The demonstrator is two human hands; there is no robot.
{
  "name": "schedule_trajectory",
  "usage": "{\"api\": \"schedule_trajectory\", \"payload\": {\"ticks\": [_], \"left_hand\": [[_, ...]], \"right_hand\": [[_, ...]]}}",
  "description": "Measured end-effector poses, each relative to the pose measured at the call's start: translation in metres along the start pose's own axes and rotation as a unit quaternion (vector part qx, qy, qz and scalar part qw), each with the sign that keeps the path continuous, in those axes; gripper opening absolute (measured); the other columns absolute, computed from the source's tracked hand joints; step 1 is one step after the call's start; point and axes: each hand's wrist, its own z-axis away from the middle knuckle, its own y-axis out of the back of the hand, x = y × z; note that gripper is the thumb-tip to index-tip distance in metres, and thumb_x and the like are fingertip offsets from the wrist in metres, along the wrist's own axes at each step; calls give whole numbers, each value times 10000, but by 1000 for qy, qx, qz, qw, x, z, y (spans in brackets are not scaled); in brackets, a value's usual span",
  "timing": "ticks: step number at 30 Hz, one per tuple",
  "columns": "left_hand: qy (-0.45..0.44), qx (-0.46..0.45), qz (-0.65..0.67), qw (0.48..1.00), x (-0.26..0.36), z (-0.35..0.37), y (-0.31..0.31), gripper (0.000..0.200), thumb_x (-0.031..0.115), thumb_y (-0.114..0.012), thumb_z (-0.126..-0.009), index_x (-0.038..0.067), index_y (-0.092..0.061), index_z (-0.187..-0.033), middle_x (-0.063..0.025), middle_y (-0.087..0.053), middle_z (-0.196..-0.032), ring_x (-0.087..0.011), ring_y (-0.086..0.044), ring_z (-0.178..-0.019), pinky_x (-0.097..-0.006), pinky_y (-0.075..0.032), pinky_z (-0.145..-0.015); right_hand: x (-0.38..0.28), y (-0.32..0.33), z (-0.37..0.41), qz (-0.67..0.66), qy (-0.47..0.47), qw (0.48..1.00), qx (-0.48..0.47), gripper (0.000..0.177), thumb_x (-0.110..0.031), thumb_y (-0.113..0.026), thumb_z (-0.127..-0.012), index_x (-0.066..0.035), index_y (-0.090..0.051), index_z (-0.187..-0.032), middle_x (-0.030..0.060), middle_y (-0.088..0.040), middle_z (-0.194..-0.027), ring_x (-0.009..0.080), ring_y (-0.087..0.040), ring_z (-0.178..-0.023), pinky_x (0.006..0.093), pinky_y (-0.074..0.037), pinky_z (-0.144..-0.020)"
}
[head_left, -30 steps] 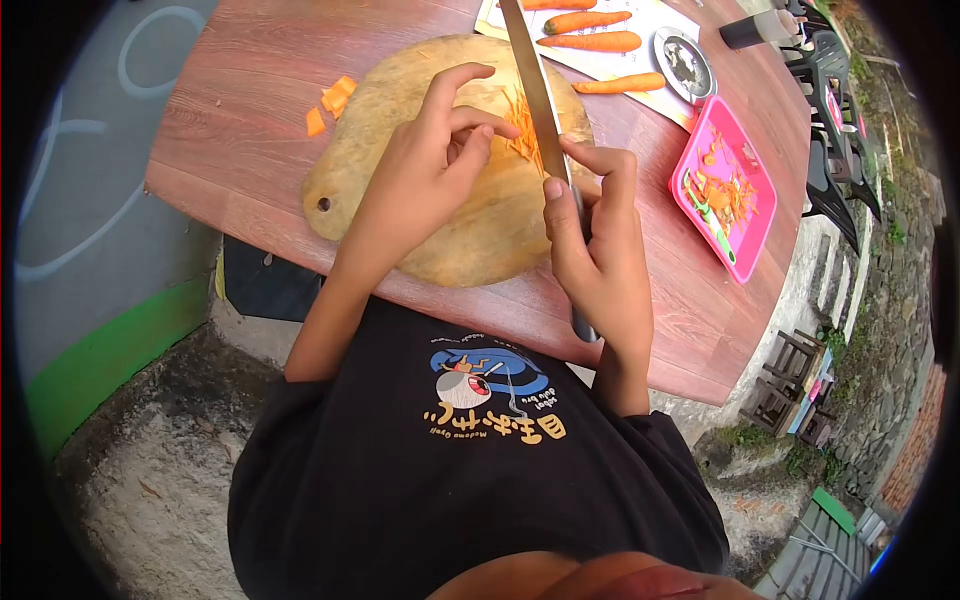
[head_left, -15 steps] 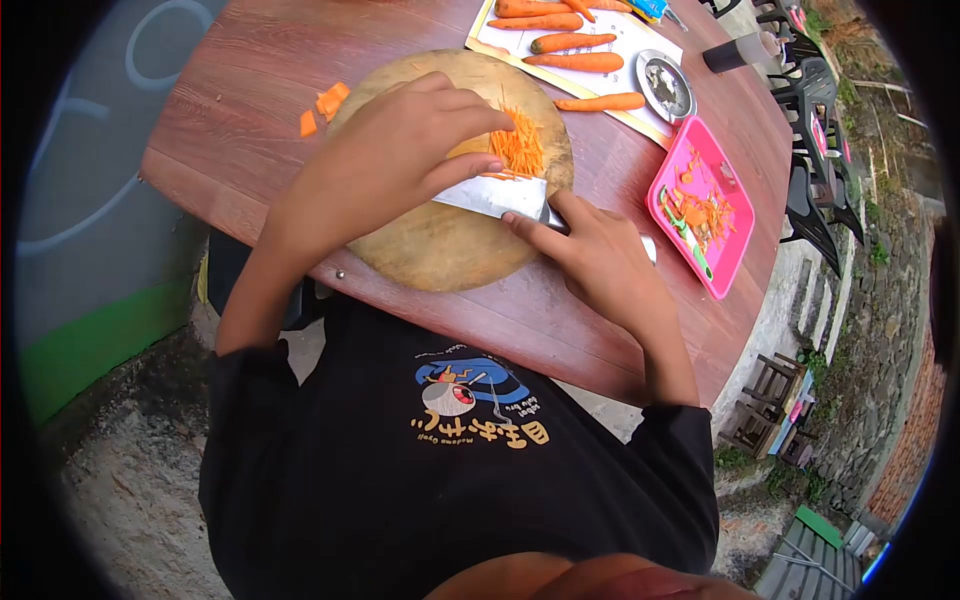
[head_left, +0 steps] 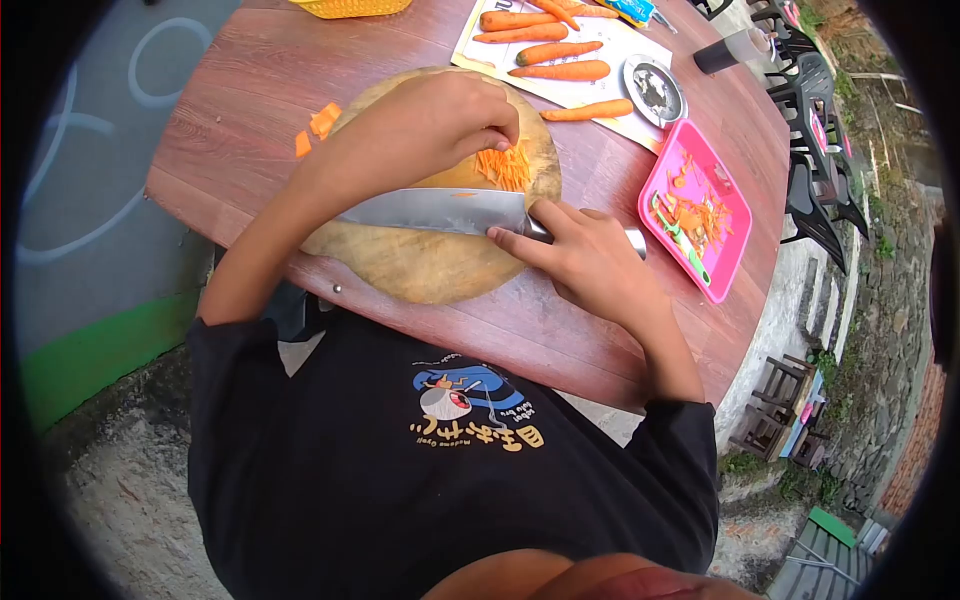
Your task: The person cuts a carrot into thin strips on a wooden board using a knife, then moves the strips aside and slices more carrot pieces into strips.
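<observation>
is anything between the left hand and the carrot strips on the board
Nothing visible. The left hand touches the carrot strips on the cutting board; the knife in the right hand lies on the pile's near side, not between them.

Orange carrot shreds, tan wooden cutting board, silver knife, pink tray, reddish-brown table

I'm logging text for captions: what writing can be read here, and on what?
"目玉おやじ", probably: yellow characters, upside down here, on the black T-shirt.
The small lettering beside them: too small to read.
The blue packet at the top edge: blurred.
On the knife blade: no marking shows.
</observation>
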Motion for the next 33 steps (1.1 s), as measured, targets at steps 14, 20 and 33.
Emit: {"api": "schedule_trajectory", "payload": {"ticks": [14,20,33], "left_hand": [[-40,19,-54,998,-5,6,4,217,134,-623,-970,37,-708,-1144,-129,-711,-940,-316,-672,-953,-419,-509,-911],[101,-223,47,968,15,6,20,258,193,-547,-1045,43,-693,-1194,-148,-726,-1023,-312,-684,-982,-414,-513,-892],[148,-200,88,965,36,16,17,423,211,-540,-1056,61,-533,-1451,-124,-721,-1177,-261,-674,-1101,-388,-526,-954]], "right_hand": [[-6,-18,24,-26,9,999,35,630,-59,-674,-839,-305,-545,-1405,104,-551,-1045,279,-661,-788,388,-553,-591],[-11,-32,43,-43,104,993,44,698,-92,-718,-759,-297,-543,-1403,77,-570,-1019,219,-650,-833,366,-545,-609],[-8,-64,65,42,115,971,205,349,-222,-619,-922,-312,-619,-1260,-7,-549,-914,149,-582,-801,297,-422,-623]]}}
